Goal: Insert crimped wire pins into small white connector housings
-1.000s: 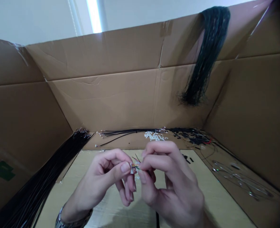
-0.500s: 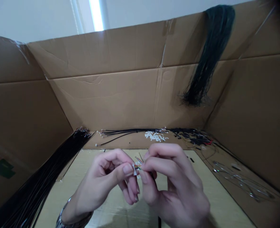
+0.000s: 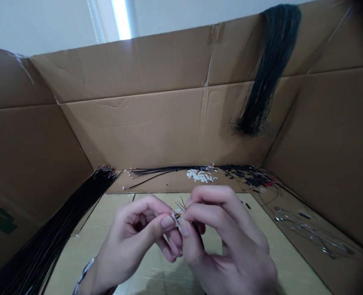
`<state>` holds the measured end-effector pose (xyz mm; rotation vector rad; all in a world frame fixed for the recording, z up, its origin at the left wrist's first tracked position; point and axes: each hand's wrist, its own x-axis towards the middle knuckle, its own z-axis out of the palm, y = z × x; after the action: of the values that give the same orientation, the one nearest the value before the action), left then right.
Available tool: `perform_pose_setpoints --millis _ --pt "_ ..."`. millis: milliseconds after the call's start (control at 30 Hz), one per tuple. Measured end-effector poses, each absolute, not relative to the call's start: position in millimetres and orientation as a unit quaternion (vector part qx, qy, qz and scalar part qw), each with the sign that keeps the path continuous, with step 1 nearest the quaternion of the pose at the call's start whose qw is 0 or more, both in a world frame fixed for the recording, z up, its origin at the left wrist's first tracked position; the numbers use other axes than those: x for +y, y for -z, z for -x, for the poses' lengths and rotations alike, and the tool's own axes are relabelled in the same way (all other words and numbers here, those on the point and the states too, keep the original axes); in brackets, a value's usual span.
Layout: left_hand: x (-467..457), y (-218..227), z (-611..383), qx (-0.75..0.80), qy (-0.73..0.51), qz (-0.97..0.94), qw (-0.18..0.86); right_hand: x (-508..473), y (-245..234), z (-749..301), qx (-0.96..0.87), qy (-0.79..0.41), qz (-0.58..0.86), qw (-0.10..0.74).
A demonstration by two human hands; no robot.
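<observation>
Two hands pinch a tiny connector inside a cardboard-walled work nook.

Brown cardboard walls [image 3: 156, 123] fence a pale tabletop [image 3: 128, 262] under a white room wall; black wire bundles lie at left [image 3: 61, 229] and hang at upper right [image 3: 267, 69]. The small white connector [image 3: 175, 216], thin coloured wires [image 3: 180, 205] sprouting upward, sits between the left hand [image 3: 138, 237] and right hand [image 3: 227, 241], both pinching it at the thumb tips.
</observation>
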<state>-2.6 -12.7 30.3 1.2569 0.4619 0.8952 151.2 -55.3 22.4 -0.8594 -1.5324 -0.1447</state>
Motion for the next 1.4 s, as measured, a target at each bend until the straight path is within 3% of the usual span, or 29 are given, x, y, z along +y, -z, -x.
perform_pose_setpoints --millis 367,767,1133,1400 --pt "-12 -27 -3 0.237 -0.419 -0.559 0.676 -53 -24 -161 -0.722 0.042 0.367 0.585" --pt "-2 -32 2 0.255 -0.399 -0.59 0.653 -36 -16 -163 -0.701 -0.084 0.346 0.618" --pt "25 -18 22 0.253 -0.357 -0.649 0.623 -16 1 -158 -0.73 0.1 0.268 0.621" --pt "14 -29 7 0.238 -0.36 -0.627 0.649 -20 -6 -184 -0.798 0.172 0.272 0.51"
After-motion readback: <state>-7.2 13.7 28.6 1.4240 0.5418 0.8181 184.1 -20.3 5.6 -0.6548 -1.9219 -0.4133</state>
